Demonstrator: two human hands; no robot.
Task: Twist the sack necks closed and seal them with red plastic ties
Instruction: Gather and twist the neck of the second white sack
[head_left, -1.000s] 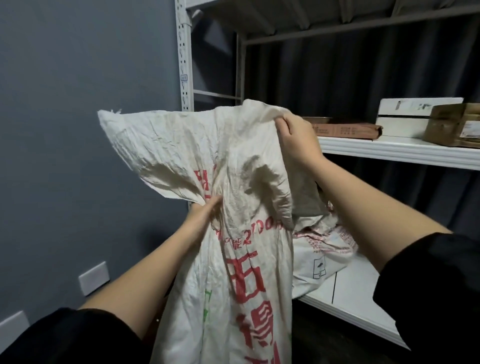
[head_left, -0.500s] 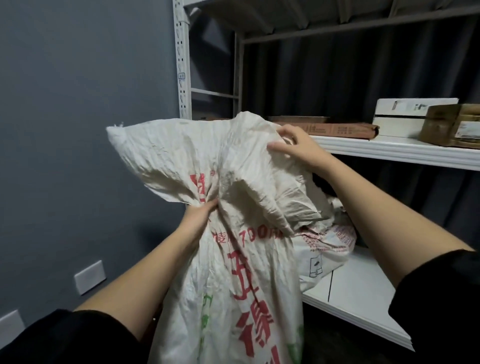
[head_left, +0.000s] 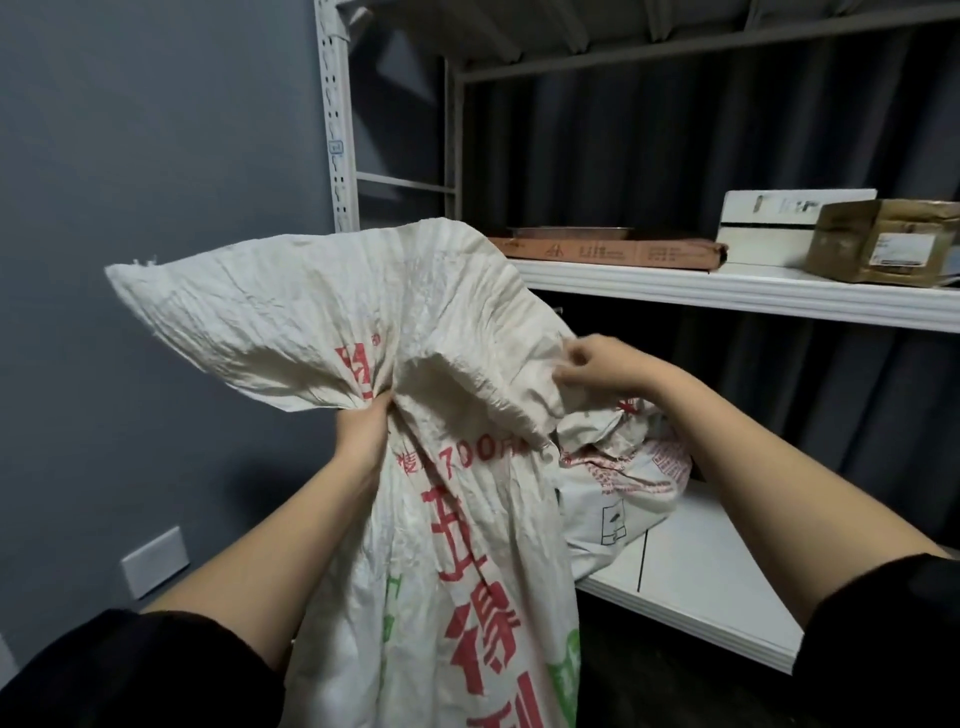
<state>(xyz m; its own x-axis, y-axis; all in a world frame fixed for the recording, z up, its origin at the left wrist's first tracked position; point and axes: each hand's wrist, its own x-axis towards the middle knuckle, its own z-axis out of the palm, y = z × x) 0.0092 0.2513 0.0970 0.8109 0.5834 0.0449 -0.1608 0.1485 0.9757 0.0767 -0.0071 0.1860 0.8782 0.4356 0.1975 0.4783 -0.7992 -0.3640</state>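
A white woven sack (head_left: 447, 545) printed with red characters and some green marks stands upright in the lower centre of the frame, its crumpled top flaring out toward the upper left. The left hand (head_left: 363, 434), at centre left, grips the gathered neck of the sack from the left side, fingers curled into the bunched fabric just below the flared top. The right hand (head_left: 597, 366), right of centre, pinches the right-hand edge of the sack's open top between curled fingers and thumb, level with and well apart from the left hand, so the loose mouth sags in a fold between the two hands. Both forearms are bare, with black sleeves at the bottom corners.

Behind the sack, at centre right, a second printed sack (head_left: 623, 488) lies slumped on the lower shelf (head_left: 701, 582) of a white metal shelving unit. On the upper shelf (head_left: 727, 291), across the upper right, lie a flat brown box (head_left: 608, 253) with a shallow metal tray on top of it, a white box (head_left: 769, 218) and, just beside that, a tan cardboard box (head_left: 883, 241). A grey wall fills the left of the frame, with a white wall plate (head_left: 154, 562) at lower left.
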